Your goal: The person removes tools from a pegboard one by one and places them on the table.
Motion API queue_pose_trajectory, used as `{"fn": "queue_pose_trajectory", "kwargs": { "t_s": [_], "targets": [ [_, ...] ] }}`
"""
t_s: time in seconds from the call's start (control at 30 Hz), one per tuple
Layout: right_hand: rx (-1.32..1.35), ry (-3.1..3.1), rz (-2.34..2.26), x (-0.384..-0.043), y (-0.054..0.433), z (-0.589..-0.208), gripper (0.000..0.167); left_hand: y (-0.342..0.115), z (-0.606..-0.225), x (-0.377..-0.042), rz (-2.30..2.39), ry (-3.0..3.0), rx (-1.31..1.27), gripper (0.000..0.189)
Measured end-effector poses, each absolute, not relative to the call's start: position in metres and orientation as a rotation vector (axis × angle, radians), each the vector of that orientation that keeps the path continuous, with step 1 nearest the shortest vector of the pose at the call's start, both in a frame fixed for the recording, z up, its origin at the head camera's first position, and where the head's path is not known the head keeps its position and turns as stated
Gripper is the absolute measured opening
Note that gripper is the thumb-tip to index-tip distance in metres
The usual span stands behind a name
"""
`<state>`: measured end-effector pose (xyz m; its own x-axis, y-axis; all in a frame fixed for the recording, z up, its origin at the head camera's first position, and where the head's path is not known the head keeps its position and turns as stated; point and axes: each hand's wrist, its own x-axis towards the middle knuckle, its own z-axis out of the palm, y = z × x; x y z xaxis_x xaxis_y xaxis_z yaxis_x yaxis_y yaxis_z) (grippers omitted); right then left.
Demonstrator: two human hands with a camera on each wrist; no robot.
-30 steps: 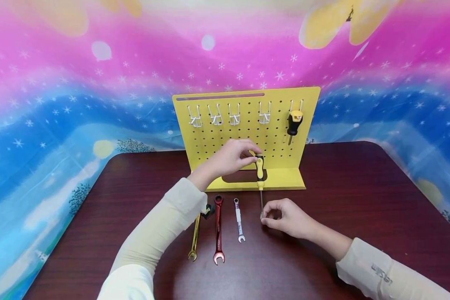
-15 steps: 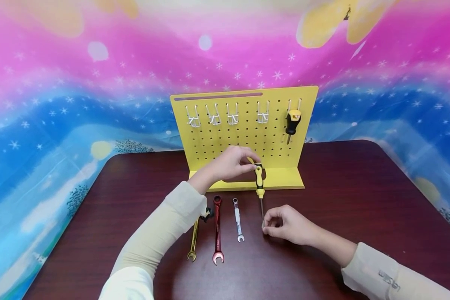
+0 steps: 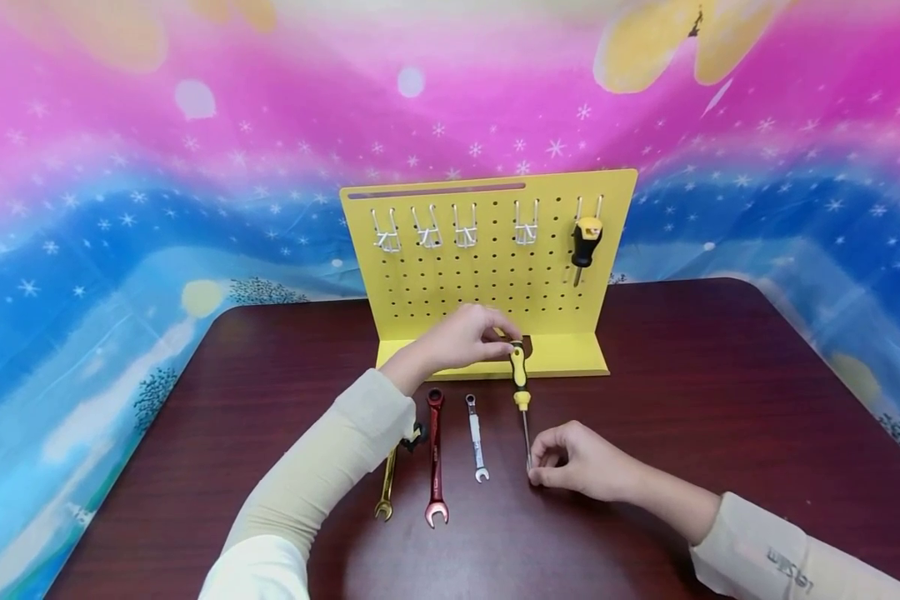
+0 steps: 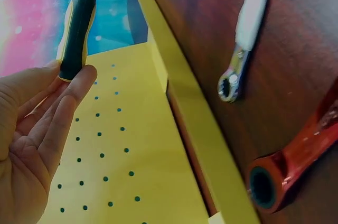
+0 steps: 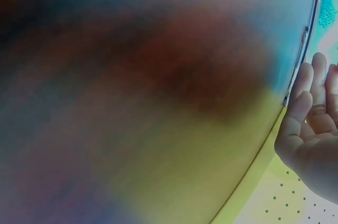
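Between both hands a yellow-and-black screwdriver (image 3: 521, 377) is held above the table, handle toward the pegboard. My left hand (image 3: 463, 337) pinches the butt end of its handle; in the left wrist view, thumb and fingertips meet the dark grip (image 4: 78, 39). At the other end, my right hand (image 3: 588, 462) pinches the tip of the thin shaft between thumb and forefinger. The right wrist view shows that hand at its right edge, but no screwdriver can be made out there. Left of the screwdriver lie a small silver wrench (image 3: 477, 442), a red wrench (image 3: 436, 467) and a gold wrench (image 3: 387, 492).
A yellow pegboard (image 3: 487, 283) stands behind the hands on the dark table (image 3: 720, 375). Several white hooks (image 3: 526, 225) line its upper part. Another screwdriver (image 3: 587, 243) hangs at the right. My left sleeve (image 3: 330, 467) partly covers the gold wrench.
Both hands and the screwdriver have moved together toward me, away from the pegboard. Both grips look unchanged, and the wrenches lie where they were.
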<state>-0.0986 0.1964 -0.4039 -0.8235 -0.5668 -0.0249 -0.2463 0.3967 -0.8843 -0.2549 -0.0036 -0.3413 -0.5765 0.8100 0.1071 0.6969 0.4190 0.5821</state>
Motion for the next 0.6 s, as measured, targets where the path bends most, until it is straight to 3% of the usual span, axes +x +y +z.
{"fn": "queue_pose_trajectory", "kwargs": {
  "t_s": [0.6],
  "targets": [
    [-0.723,2.305,-1.360,-0.089,0.195,-0.411,0.007,-0.005,-0.363,-0.252,0.782,2.440,1.354,0.022]
  ]
}}
